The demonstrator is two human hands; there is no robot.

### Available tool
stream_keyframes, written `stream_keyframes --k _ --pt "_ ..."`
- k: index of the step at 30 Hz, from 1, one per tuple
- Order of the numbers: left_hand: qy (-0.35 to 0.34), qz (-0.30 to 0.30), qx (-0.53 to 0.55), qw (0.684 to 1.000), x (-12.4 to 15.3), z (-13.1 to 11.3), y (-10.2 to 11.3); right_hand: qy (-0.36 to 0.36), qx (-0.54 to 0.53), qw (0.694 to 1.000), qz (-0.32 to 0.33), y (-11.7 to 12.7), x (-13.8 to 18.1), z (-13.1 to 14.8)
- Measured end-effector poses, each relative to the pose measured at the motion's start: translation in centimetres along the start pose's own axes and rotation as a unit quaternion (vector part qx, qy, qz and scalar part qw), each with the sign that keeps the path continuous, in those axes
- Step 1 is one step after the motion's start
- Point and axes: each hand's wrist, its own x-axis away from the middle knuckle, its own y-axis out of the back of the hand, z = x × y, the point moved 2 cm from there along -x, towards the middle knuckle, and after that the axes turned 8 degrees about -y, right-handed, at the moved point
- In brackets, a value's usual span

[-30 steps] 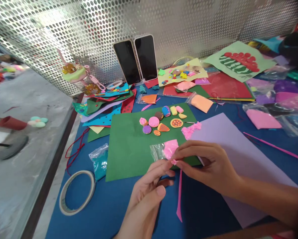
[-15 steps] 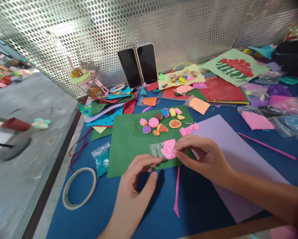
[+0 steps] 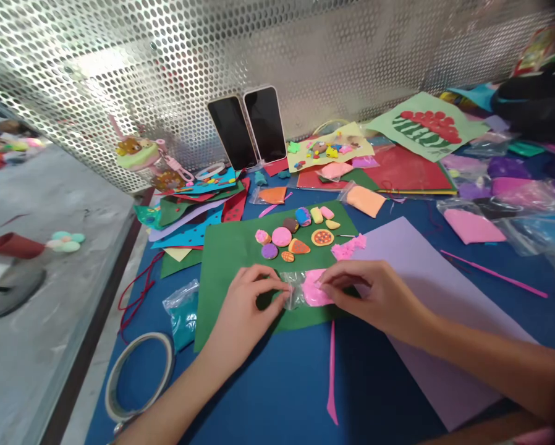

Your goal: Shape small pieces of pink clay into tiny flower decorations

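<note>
A small clear plastic bag point(image 3: 296, 295) with pink clay point(image 3: 315, 289) in it lies over the front part of the green sheet point(image 3: 231, 253). My left hand point(image 3: 254, 303) pinches the bag's open-looking left end between thumb and fingertips. At the other end, my right hand point(image 3: 368, 290) is closed on the clay-filled side. Just behind are several small clay pieces, among them a pizza shape point(image 3: 322, 238), a pink disc point(image 3: 282, 237) and a purple disc point(image 3: 269, 251). Crumpled pink clay point(image 3: 349, 247) rests near the green sheet's right edge, behind my right hand.
A pink modelling tool point(image 3: 332, 377) lies in front, with a purple sheet point(image 3: 426, 309) to the right. On the left are a tape roll point(image 3: 113, 383) and a teal clay bag point(image 3: 183, 315). Two phones point(image 3: 266, 123) lean against the perforated metal panel point(image 3: 351, 55).
My left hand has moved up and closed on the bag's left end; before, its thumb was spread away. My right hand keeps its grip. The view has shifted slightly.
</note>
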Motion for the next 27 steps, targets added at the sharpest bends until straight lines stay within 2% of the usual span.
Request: stream_keyframes --k 8,12,17,21,24,27 --pt "0.005 0.01 0.042 0.999 -1.4 0.4 -0.7 -0.02 0.033 0.999 0.013 0.0 -0.3 0.0" --pt "-0.004 -0.041 0.023 0.999 -1.4 0.1 -0.9 -0.016 0.061 0.998 0.02 -0.1 -0.4 0.2" --pt "-0.058 -0.093 -0.033 0.993 -0.8 -0.1 -0.3 -0.017 0.086 0.996 0.031 0.0 -0.5 0.2" --pt "-0.087 -0.058 -0.022 0.994 -0.8 -0.1 -0.3 -0.024 0.074 0.996 0.039 0.1 -0.5 0.0" --pt "-0.066 -0.036 -0.012 0.997 -1.1 0.1 -0.4 -0.023 0.054 0.997 0.045 0.1 -0.5 -0.2" --pt "-0.047 -0.04 -0.02 0.998 -1.0 0.1 -0.5 -0.02 0.048 0.997 0.049 0.0 -0.4 -0.2"
